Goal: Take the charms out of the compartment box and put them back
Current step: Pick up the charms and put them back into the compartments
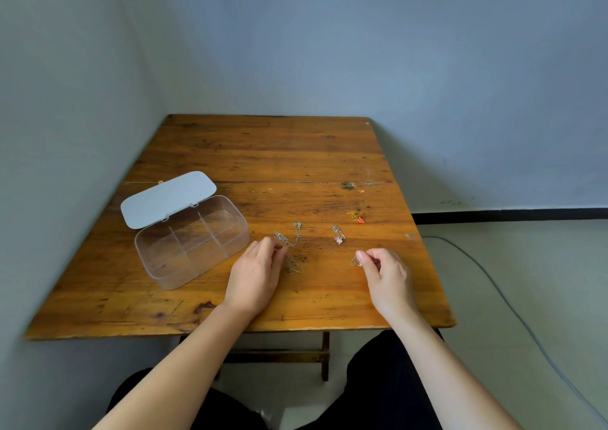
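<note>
A clear plastic compartment box [192, 242] stands open on the left of the wooden table [263, 153], its white lid [166, 198] folded back; its compartments look empty. Several charms on chains lie on the table: a silver chain [293, 236], a thin one [293, 265] by my left hand, a silver charm [338, 235] and a gold chain with a red charm [356, 216]. My left hand [256, 273] pinches one end of the silver chain. My right hand [386, 273] pinches a small silver charm [357, 260] at the tabletop.
The table sits in a corner, with a wall along its left side and behind it. A cable [513, 308] runs over the floor to the right. My legs in dark trousers are under the near edge.
</note>
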